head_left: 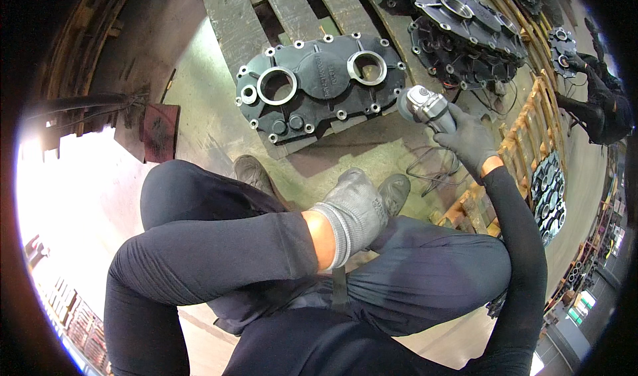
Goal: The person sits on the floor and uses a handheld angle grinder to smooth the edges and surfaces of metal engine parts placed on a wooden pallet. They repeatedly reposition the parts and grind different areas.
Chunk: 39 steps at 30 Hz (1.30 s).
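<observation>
My right hand (pixel 470 140), in a grey glove, grips an angle grinder (pixel 432 109) by its body. The grinder's disc end points left, close to the right end of a dark cast metal cover (pixel 322 77). That cover lies on a wooden pallet in front of me, with two large round bores and several bright bolt holes along its rim. My left hand (pixel 357 206), gloved in grey, is closed and rests between my knees, apart from the cover. Its fingers face away, so whatever they may hold is hidden.
More cast covers (pixel 465 33) are stacked at the far right. The wooden pallet (pixel 229 23) extends beyond the near cover. A cable (pixel 435 170) lies on the floor below the grinder. Wooden pallets (pixel 525 120) stand at right, with another person (pixel 601 100) beyond. A reddish plate (pixel 161 133) is at left.
</observation>
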Available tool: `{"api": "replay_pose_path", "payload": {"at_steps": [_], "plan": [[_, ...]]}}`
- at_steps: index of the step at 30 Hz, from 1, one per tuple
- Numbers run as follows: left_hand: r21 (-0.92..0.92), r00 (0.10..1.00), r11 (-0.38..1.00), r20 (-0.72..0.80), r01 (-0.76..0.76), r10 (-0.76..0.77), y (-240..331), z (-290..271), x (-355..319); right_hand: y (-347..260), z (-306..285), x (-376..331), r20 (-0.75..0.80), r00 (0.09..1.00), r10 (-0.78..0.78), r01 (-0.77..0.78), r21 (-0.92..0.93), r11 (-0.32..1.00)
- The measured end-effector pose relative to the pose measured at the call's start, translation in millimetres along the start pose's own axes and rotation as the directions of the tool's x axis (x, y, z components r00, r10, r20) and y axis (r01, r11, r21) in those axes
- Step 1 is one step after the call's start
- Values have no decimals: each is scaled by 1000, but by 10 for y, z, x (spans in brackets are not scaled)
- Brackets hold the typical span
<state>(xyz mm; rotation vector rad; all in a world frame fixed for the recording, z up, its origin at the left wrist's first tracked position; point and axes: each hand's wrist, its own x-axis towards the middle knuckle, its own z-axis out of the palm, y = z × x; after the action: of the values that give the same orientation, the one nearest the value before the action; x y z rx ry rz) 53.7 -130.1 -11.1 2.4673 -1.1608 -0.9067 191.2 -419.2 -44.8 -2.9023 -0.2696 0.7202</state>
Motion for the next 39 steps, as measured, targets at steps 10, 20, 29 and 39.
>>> {"api": "replay_pose_path", "payload": {"at_steps": [10,20,29,39], "plan": [[118,995,988,-3,-99,100,100,-34,-165,-205,-128,-493,-19,1000,0,4,196,981],[-1,993,996,83,-85,85,164,-15,-57,-687,375,-552,44,996,71,-79,195,978],[7,985,996,150,-85,83,164,-87,-15,-690,411,-395,30,996,81,-84,129,988],[39,984,995,158,-94,87,147,-141,-36,-684,390,-440,-24,999,36,-33,107,994]]}}
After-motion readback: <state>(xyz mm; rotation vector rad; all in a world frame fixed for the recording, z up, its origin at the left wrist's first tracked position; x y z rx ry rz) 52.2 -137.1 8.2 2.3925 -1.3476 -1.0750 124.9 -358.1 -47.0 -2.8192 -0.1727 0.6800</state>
